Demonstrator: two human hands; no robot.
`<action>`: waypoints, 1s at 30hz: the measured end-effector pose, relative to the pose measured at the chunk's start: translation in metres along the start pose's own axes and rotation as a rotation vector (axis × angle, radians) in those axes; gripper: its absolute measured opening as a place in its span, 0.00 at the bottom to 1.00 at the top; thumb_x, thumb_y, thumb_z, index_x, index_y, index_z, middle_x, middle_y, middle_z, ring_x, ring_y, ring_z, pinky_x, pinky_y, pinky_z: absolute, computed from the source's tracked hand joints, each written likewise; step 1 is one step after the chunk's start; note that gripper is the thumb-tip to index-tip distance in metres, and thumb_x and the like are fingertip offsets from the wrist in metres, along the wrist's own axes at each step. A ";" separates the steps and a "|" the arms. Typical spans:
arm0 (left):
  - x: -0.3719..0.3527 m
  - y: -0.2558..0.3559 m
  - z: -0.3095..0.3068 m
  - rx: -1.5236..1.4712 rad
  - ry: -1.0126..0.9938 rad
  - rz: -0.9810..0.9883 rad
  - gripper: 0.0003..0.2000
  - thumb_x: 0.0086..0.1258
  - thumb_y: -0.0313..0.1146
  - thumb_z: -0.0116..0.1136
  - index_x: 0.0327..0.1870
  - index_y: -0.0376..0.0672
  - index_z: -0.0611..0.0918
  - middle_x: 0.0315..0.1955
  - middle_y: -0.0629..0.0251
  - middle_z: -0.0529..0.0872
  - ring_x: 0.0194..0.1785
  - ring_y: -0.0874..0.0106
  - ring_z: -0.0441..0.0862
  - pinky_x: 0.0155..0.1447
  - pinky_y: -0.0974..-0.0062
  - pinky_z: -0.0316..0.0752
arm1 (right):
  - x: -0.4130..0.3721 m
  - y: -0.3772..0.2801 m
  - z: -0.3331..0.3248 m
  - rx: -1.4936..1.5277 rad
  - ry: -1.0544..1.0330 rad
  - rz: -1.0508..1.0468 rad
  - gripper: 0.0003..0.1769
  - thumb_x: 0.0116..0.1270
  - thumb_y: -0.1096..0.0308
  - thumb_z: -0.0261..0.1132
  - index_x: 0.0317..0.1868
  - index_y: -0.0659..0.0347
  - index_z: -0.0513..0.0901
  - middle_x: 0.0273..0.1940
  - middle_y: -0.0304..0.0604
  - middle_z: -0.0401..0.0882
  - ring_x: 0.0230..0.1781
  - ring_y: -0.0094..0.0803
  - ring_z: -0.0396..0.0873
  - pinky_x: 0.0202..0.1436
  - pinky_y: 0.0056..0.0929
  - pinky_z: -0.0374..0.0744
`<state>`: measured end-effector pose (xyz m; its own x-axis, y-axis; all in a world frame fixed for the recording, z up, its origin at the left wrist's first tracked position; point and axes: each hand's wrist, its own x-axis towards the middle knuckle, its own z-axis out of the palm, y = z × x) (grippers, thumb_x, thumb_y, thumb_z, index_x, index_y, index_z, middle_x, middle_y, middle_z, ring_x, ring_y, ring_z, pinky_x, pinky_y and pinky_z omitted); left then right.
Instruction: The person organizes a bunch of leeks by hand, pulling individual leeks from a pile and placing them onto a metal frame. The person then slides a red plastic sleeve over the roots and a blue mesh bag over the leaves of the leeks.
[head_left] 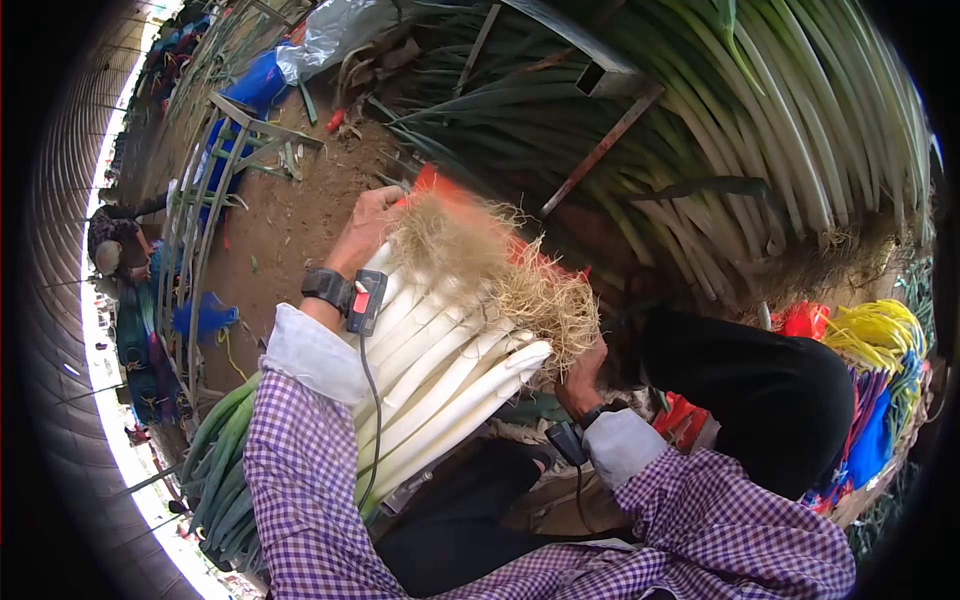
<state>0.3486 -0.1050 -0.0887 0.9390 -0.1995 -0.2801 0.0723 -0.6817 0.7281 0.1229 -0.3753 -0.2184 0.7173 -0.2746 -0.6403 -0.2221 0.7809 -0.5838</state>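
Note:
A thick bundle of long green onions point(440, 345) lies slanted across my lap, green leaves toward the lower left and white stalks toward the upper right. Its tangled, dry roots point(560, 300) face away from me and are partly blurred. My left hand point(375, 222) grips the bundle's left side at the root end, thumb and fingers curled by the roots. On the opposite side, my right hand point(583, 378) holds the bundle from below the roots, which hide most of its fingers. An orange-red sheet or strip point(445, 190) shows just behind the roots, blurred.
Many more green onions point(790, 130) are heaped at the upper right beside a metal frame point(612, 78). A slatted rack point(205, 190) stands on bare soil at left. Yellow, red and blue ties point(875, 340) lie at right, past my bent knee point(760, 395).

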 end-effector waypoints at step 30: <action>-0.011 0.038 0.001 0.165 0.098 0.260 0.10 0.66 0.32 0.64 0.37 0.34 0.79 0.28 0.56 0.81 0.34 0.67 0.79 0.45 0.66 0.76 | -0.028 -0.129 0.015 -0.187 -0.653 0.402 0.34 0.63 0.71 0.66 0.71 0.69 0.74 0.65 0.47 0.81 0.63 0.34 0.82 0.71 0.36 0.78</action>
<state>0.3413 -0.1290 -0.0588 0.9475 -0.3184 -0.0305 -0.2220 -0.7235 0.6537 0.1412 -0.4596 -0.1174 0.7885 0.4386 -0.4312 -0.6122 0.6276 -0.4811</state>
